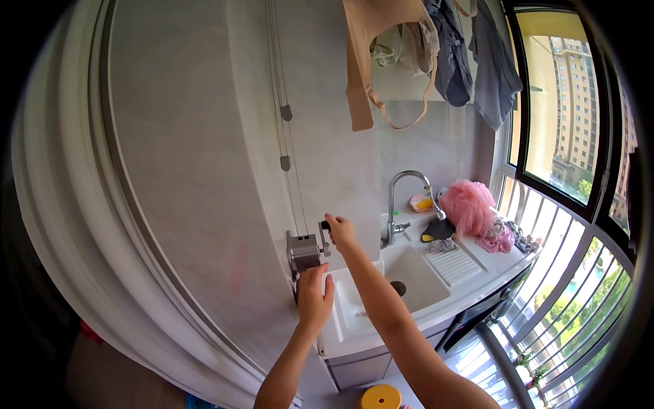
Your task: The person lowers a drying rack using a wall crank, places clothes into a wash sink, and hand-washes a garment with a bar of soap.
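Note:
A grey hand-crank winder is fixed to the wall, with thin cables running up from it. My right hand is closed around the dark knob of its crank handle. Just under the winder, my left hand touches the lower part of the housing, thumb apart and fingers stretched upward; some of its fingers are hidden. Two grey cable weights hang on the cables above.
A white sink with a curved faucet stands to the right. A pink mesh bath puff and cloths lie on its counter. Laundry hangs overhead. A white curtain is at left, a yellow stool below, barred windows right.

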`<action>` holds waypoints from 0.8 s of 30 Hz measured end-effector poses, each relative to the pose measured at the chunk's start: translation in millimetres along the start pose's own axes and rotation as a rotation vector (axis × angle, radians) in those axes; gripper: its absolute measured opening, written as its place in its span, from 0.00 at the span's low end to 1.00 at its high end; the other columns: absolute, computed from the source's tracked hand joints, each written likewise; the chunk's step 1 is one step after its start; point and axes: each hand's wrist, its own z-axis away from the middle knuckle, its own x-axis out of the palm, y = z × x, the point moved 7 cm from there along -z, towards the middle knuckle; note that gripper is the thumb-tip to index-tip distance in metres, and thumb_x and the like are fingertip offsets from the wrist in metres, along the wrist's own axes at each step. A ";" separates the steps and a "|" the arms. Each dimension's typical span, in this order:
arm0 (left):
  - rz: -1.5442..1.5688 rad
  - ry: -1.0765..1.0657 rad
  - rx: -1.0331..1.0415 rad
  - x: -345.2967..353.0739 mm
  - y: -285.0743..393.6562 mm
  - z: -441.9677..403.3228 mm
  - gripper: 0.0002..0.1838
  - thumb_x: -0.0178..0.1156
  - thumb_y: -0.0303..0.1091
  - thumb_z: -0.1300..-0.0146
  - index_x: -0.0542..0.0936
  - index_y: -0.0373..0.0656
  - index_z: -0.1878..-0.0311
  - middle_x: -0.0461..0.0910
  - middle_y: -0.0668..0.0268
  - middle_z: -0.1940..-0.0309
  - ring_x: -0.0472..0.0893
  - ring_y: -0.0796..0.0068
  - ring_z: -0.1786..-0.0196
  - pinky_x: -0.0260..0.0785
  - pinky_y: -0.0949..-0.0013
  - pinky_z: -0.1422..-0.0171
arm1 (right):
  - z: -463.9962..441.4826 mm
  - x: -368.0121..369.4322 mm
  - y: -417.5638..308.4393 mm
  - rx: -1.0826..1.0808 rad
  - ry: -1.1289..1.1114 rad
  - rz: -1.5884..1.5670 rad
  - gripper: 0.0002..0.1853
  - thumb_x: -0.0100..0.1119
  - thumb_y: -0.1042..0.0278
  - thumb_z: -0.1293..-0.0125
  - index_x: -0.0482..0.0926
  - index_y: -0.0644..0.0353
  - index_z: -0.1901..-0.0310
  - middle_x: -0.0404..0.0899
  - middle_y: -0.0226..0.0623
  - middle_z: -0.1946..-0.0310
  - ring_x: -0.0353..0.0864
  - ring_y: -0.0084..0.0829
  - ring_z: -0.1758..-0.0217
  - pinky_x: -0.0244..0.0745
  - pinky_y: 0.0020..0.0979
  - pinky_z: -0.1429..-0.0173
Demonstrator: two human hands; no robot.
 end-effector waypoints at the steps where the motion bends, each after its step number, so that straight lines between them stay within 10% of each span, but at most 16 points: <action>1: 0.001 -0.003 0.002 -1.6 -1.2 0.0 0.12 0.55 0.24 0.42 0.75 0.38 0.54 0.77 0.58 0.62 0.75 0.59 0.56 0.66 0.63 0.50 | 0.9 -4.3 30.2 0.033 -0.003 -0.005 0.18 0.59 0.52 0.43 0.74 0.61 0.76 0.64 0.29 0.89 0.60 0.21 0.90 0.51 0.26 0.87; 11: -0.064 0.076 0.170 33.3 15.7 27.0 0.09 0.56 0.25 0.43 0.77 0.42 0.58 0.74 0.66 0.69 0.72 0.65 0.64 0.62 0.61 0.58 | 169.2 -60.2 20.5 -0.268 -0.130 0.264 0.18 0.53 0.58 0.36 0.73 0.67 0.75 0.68 0.30 0.84 0.61 0.20 0.78 0.61 0.28 0.75; 13: -0.055 0.223 0.219 33.1 26.2 35.7 0.11 0.55 0.28 0.43 0.75 0.42 0.55 0.74 0.66 0.65 0.72 0.63 0.61 0.60 0.59 0.53 | 175.9 -59.0 -8.9 -0.158 -0.304 0.325 0.20 0.52 0.54 0.36 0.74 0.67 0.72 0.72 0.44 0.83 0.66 0.28 0.79 0.65 0.32 0.72; 17: -0.380 0.270 0.518 85.6 40.5 69.7 0.14 0.52 0.31 0.41 0.70 0.47 0.51 0.72 0.66 0.54 0.60 0.60 0.38 0.46 0.51 0.35 | 144.7 -72.1 24.6 0.191 -0.723 -0.163 0.22 0.44 0.53 0.30 0.80 0.65 0.65 0.69 0.28 0.84 0.65 0.18 0.78 0.61 0.24 0.74; 20: -0.240 -0.157 0.409 166.2 32.4 77.3 0.12 0.56 0.32 0.45 0.75 0.48 0.55 0.75 0.68 0.55 0.71 0.68 0.45 0.51 0.54 0.37 | 85.0 -121.9 69.3 0.134 -0.681 0.073 0.21 0.44 0.53 0.30 0.80 0.63 0.64 0.68 0.29 0.87 0.65 0.18 0.83 0.60 0.25 0.77; 24: -0.257 -0.551 -0.123 276.9 -46.4 100.7 0.09 0.59 0.34 0.46 0.76 0.43 0.62 0.78 0.63 0.68 0.76 0.64 0.58 0.63 0.60 0.50 | 1.2 -219.0 201.4 0.036 -0.587 1.060 0.14 0.50 0.57 0.40 0.82 0.57 0.66 0.80 0.43 0.75 0.82 0.45 0.67 0.76 0.40 0.61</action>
